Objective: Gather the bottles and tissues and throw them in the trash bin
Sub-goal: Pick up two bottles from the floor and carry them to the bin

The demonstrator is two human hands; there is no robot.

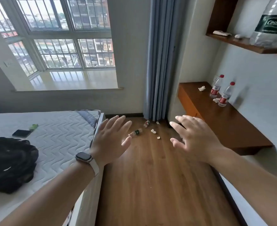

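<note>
My left hand [109, 141] and my right hand [194, 139] are both held out in front of me, fingers spread, holding nothing. Far ahead on the wooden floor lie a green-labelled bottle [135, 132] and a red-labelled bottle [146, 123], with three crumpled tissues [153, 131] close by. Two red-capped bottles [216, 86] [225, 95] stand upright on the wooden desk [232, 128] at the right, with a tissue [201, 88] and another tissue [216, 100] beside them. No trash bin is in view.
A bed with a bare mattress [57, 132] fills the left, carrying a black bag [9, 162], a phone [21, 133] and a small green item [33, 126]. A blue curtain [160, 62] hangs ahead. A wall shelf [248, 44] holds a large bottle [273, 23] and tissues.
</note>
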